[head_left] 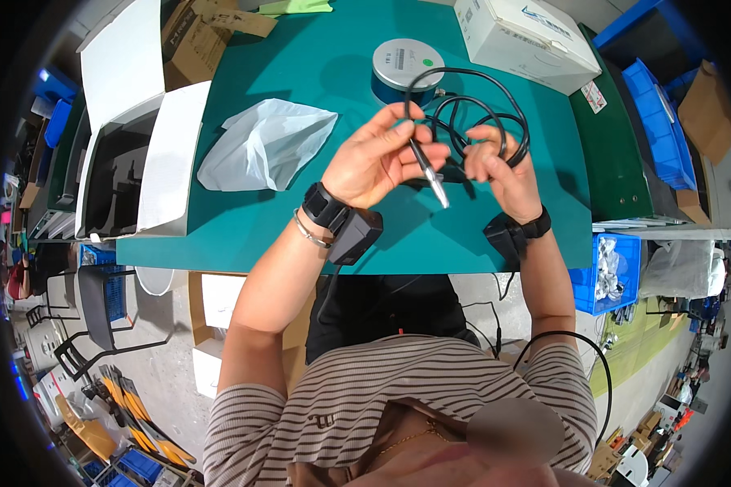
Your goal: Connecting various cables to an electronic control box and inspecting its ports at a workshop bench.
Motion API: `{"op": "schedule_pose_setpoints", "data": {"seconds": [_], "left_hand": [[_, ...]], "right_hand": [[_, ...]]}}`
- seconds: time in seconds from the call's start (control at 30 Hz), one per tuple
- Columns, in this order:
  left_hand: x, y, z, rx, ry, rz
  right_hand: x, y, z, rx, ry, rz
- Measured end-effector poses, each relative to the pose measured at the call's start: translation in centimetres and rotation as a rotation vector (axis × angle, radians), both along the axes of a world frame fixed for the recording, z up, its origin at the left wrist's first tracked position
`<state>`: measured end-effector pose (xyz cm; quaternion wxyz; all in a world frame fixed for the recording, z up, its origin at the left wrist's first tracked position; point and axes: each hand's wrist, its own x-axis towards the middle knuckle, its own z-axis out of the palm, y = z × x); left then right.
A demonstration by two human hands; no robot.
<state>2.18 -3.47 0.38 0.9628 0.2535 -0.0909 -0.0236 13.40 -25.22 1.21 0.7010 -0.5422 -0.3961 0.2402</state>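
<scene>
My left hand [374, 160] pinches a black cable [515, 101] just above its end, between thumb and fingers. From there a slim connector [438, 191] with a silvery metal tip points down over the table. Several loops of the same cable are gathered in my right hand [505, 172], whose fingers curl around them. Behind the loops stands a round device [406, 63] with a silver top, a dark blue side, a printed label and a green sticker. The cable passes in front of its side; where it joins the device, if it does, is hidden.
A crumpled translucent plastic bag [264, 146] lies left of my hands on the green table [292, 235]. Beyond it, an open white box [164, 154] with dark lining stands at the left edge. A closed white box [528, 45] and a brown carton [199, 49] are at the back.
</scene>
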Motion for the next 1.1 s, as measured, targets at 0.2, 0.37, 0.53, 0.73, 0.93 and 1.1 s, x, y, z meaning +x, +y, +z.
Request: {"op": "schedule_pose_setpoints", "data": {"seconds": [0.2, 0.37, 0.53, 0.73, 0.93, 1.1], "left_hand": [[-0.4, -1.2, 0.2, 0.227, 0.051, -0.201], [-0.8, -3.1, -0.1, 0.371, 0.137, -0.361], [-0.1, -3.6, 0.7, 0.245, 0.299, -0.308], [0.9, -3.8, 2.2, 0.235, 0.351, -0.134], [2.1, -6.0, 2.8, 0.245, 0.425, -0.084], [2.1, -6.8, 2.6, 0.386, 0.305, -0.256]], "right_hand": [[1.0, 0.1, 0.5, 0.065, 0.210, -0.196], [0.6, 0.3, 0.8, -0.052, 0.055, -0.331], [0.1, 0.3, 0.7, -0.014, -0.066, -0.030], [0.6, -0.2, 0.9, 0.013, -0.162, 0.131], [0.5, -0.5, 0.9, -0.068, -0.330, -0.074], [1.0, -0.4, 0.1, 0.069, 0.015, -0.206]]}}
